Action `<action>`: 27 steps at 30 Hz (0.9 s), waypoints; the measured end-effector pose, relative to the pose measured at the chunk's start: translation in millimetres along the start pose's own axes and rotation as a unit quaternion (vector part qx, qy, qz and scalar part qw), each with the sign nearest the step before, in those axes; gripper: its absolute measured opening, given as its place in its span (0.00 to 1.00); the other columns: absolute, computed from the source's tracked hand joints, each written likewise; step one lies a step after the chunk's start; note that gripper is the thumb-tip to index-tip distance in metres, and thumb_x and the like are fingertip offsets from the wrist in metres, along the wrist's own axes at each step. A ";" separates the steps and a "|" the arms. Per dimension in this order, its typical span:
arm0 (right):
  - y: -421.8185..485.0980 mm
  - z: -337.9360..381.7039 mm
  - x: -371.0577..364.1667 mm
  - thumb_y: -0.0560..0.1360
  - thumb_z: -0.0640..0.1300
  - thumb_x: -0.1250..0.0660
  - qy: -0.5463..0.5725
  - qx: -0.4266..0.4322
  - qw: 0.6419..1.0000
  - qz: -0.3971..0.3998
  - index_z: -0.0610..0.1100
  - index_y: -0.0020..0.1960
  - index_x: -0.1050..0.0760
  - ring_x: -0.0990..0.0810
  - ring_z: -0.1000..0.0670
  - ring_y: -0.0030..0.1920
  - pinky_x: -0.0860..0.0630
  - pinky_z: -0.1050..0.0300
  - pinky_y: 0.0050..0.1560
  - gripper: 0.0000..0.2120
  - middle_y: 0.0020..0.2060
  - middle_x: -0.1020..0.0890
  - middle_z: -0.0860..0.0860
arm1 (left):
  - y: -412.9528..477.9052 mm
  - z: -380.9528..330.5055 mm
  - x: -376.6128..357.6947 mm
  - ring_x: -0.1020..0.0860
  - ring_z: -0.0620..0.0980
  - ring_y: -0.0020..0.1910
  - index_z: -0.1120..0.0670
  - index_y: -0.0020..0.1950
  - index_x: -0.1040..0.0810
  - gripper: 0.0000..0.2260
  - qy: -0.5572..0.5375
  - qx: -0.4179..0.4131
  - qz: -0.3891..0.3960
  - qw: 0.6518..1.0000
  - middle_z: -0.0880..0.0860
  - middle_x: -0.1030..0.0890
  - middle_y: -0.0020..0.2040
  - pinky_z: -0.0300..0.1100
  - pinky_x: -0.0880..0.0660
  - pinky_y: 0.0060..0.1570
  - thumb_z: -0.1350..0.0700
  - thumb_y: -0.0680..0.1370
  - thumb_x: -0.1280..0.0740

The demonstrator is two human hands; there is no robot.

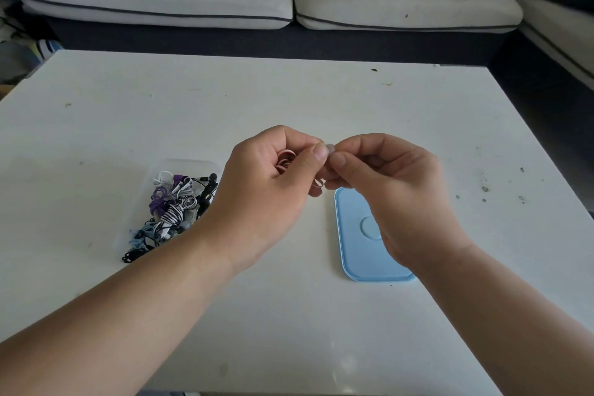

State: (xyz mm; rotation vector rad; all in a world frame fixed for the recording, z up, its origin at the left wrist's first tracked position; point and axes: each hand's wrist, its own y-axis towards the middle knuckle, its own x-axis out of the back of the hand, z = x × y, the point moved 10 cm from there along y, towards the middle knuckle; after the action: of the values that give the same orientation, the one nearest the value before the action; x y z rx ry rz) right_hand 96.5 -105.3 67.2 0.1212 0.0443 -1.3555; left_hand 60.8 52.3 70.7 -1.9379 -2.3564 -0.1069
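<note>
Head view: above the white bench (pixel 225 100), the left hand (pixel 273 177) curls round a coiled red-and-white cable (pixel 284 159), and the right hand (pixel 385 177) pinches a small pale earbud (pixel 330 148). At eight o'clock, a clear plastic box (pixel 167 162) holds knotted earphone bundles (pixel 173 212) — purple, striped, black. At five o'clock lies a smooth blue lid (pixel 356 235) with rounded corners — the right wrist partly hides it.
</note>
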 end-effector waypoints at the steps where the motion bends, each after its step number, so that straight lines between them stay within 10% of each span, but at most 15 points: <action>1: -0.5 1.3 1.2 0.76 0.31 0.28 -0.001 0.001 1.000 -0.003 0.35 0.47 0.17 0.14 0.38 0.43 0.16 0.50 0.48 0.02 0.40 0.13 0.41 | -0.2 -0.2 -0.5 0.21 0.42 0.29 0.55 0.51 0.16 0.05 -0.002 0.001 0.002 1.000 0.46 0.17 0.33 0.29 0.29 0.28 0.57 0.82 0.31; 12: -4.6 16.2 4.0 0.76 0.30 0.28 -0.037 0.050 0.998 -0.013 0.39 0.48 0.17 0.13 0.41 0.41 0.15 0.48 0.48 0.05 0.39 0.12 0.45 | -0.8 -1.7 -1.6 0.21 0.45 0.30 0.53 0.51 0.15 0.05 -0.021 0.009 0.004 1.000 0.50 0.15 0.37 0.35 0.29 0.27 0.56 0.82 0.31; 18: -12.3 37.1 -4.5 0.76 0.34 0.26 -0.232 0.192 0.953 -0.012 0.46 0.50 0.15 0.15 0.54 0.44 0.22 0.67 0.48 0.09 0.42 0.14 0.54 | 0.2 5.3 2.2 0.21 0.48 0.32 0.50 0.46 0.14 0.07 -0.018 0.042 -0.001 0.999 0.51 0.14 0.38 0.44 0.30 0.28 0.55 0.82 0.30; 27: -6.9 22.6 3.0 0.75 0.35 0.25 -0.203 0.120 0.972 -0.012 0.44 0.47 0.14 0.14 0.53 0.44 0.20 0.64 0.48 0.06 0.40 0.13 0.53 | -1.3 10.8 -0.6 0.22 0.46 0.30 0.51 0.43 0.15 0.08 0.000 0.060 0.003 0.998 0.49 0.15 0.36 0.35 0.29 0.27 0.55 0.81 0.30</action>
State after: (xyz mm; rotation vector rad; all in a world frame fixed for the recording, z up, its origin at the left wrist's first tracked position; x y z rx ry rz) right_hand 89.6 -112.2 88.9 0.0450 -0.4642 -1.3839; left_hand 59.4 52.6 59.9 -1.8890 -2.3001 0.0346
